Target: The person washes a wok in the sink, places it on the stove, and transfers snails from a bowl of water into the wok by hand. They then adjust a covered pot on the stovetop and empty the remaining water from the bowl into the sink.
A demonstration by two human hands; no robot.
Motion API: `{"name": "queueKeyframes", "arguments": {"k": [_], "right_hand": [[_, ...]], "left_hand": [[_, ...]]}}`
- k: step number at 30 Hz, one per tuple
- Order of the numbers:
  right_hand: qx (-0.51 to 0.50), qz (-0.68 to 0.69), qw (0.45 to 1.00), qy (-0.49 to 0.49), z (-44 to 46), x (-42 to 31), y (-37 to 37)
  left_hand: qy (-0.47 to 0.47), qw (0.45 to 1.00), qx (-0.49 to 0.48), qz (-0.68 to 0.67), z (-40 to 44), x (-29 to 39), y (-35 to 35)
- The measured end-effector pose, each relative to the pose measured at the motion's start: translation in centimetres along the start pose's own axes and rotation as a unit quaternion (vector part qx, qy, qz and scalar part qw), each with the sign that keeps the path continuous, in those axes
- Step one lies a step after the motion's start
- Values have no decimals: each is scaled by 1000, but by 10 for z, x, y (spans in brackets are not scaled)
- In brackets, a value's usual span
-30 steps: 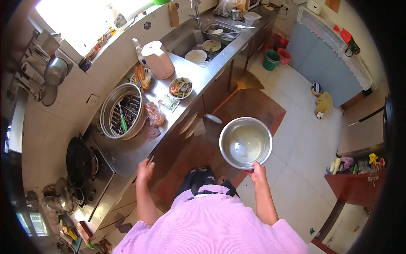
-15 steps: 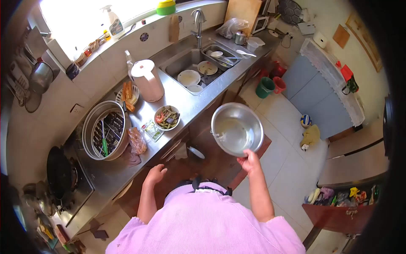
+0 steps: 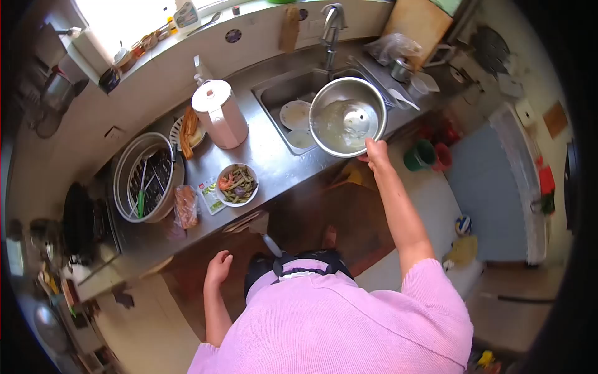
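Observation:
My right hand [image 3: 375, 154] grips the near rim of a round metal basin [image 3: 348, 117], thumb over the edge. Some cloudy liquid lies in the basin, which hangs over the right part of the sink [image 3: 271, 100] and its front edge, hiding part of both. Two pale dishes show in the sink to the basin's left, one of them a plate [image 3: 295, 115]. Below the counter edge, my left hand [image 3: 218, 268] hangs with its fingers loosely curled and a little apart, holding nothing. The faucet [image 3: 331, 40] rises just behind the basin.
Along the counter [image 3: 280, 177] stand a pink kettle [image 3: 219, 115], a bowl of vegetables [image 3: 237, 185], a bagged food item [image 3: 185, 207] and a large steamer pot [image 3: 144, 177]. Right of the basin lies a white spoon [image 3: 403, 99]. Green [image 3: 420, 155] and red buckets stand on the floor.
The basin in my right hand has moved from above the floor up and over the sink. The view has turned towards the sink. My left hand stays low and empty.

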State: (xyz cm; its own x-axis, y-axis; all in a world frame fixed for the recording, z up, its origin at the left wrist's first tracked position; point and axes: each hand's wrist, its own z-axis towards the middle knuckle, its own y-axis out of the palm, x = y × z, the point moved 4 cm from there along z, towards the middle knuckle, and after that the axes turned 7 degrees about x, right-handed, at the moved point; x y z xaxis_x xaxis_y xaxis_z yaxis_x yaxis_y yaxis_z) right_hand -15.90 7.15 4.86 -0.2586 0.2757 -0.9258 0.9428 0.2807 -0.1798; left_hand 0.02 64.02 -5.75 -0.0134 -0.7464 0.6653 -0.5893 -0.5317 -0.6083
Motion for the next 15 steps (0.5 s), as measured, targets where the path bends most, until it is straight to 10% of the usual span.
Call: {"name": "queueKeyframes", "arguments": {"k": [3,15], "right_hand": [[115,-297,914,-250,72,-25,14],[-17,-263,720,-642,155,-93,46]], "left_hand": [[-37,996,69,-47,-23,15,38],[-124,988,66,-61,-93,136,149]]}}
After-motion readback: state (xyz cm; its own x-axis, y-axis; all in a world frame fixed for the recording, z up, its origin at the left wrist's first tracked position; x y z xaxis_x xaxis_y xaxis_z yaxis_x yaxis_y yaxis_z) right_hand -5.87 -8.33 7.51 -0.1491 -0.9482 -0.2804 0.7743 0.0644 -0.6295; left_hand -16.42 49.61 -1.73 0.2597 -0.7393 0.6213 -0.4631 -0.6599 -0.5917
